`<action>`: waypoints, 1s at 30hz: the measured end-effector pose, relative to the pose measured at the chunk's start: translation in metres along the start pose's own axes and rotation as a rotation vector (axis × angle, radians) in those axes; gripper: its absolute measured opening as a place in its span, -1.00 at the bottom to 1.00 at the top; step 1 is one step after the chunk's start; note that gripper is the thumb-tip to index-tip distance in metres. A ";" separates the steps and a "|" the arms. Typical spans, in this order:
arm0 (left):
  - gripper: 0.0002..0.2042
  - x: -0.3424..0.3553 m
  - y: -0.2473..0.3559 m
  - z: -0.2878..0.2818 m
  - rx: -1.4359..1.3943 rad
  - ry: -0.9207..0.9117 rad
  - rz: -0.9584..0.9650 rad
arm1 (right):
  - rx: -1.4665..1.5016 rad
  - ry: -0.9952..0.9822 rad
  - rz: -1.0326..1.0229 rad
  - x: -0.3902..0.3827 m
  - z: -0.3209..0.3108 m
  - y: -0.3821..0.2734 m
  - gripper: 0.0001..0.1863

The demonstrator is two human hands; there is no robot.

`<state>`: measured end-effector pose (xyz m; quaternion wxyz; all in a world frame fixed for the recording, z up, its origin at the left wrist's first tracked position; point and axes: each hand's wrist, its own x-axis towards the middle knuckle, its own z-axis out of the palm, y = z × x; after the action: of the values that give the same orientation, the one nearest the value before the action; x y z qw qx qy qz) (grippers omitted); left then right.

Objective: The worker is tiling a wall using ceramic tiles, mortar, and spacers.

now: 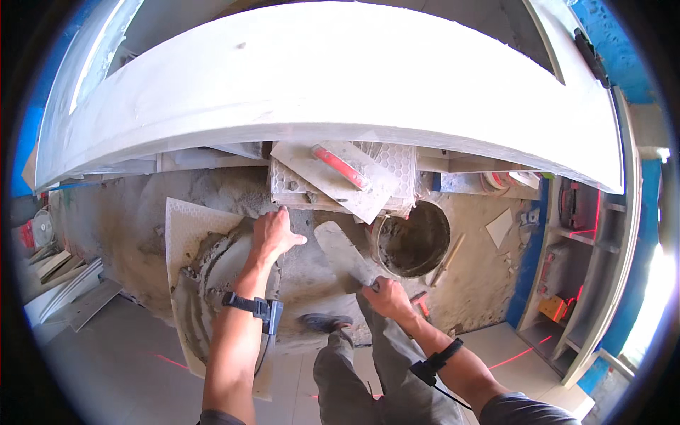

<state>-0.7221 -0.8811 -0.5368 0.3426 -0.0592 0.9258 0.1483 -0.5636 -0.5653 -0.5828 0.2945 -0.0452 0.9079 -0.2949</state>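
My right hand (391, 297) grips a trowel (341, 251), its long grey blade slanting up and left over the mortar-smeared floor. My left hand (273, 232) hovers at the upper right corner of a large pale tile (183, 218), thumb spread away from the fingers; some of those fingers are hard to make out. Thick grey mortar (202, 312) lies in curved ridges across that tile. Beyond my hands, a red-handled flat trowel (341, 168) rests on a stack of honeycomb-patterned tiles (404, 159). Right of the stack stands a bucket (447, 237) with wet mortar inside.
A broad white counter (319, 71) spans the far side, overhanging the floor. A wooden stick (448, 258) and a red-handled tool (421, 303) lie near the bucket. Shelving (567, 283) stands right; boards and offcuts (67, 280) are piled left. My shoe (326, 322) is between.
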 end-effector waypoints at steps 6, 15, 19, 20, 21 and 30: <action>-0.52 -0.009 -0.019 0.036 -0.099 0.334 0.141 | 0.107 -0.092 0.148 0.004 -0.023 -0.007 -0.56; -0.49 -0.087 -0.041 0.051 -0.457 0.638 0.087 | 0.198 -0.175 0.242 0.012 -0.041 -0.026 -0.56; -0.49 -0.126 -0.042 0.055 -0.313 0.661 0.101 | 0.108 -0.100 0.103 0.019 -0.028 -0.031 -0.57; -0.54 -0.136 -0.042 0.059 -0.402 0.693 0.040 | 0.082 -0.083 0.040 0.020 -0.021 -0.033 -0.58; -0.66 -0.147 -0.043 0.065 -0.439 0.742 -0.023 | 0.077 -0.095 0.028 0.022 -0.022 -0.046 -0.58; -0.86 -0.315 -0.031 0.228 -0.586 0.463 -0.568 | -0.106 -0.025 -0.087 0.034 -0.024 -0.125 -0.62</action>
<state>-0.3361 -0.8358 -0.5036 0.1230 -0.4358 0.8442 0.2869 -0.6167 -0.6644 -0.5143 0.2898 -0.1040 0.9157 -0.2583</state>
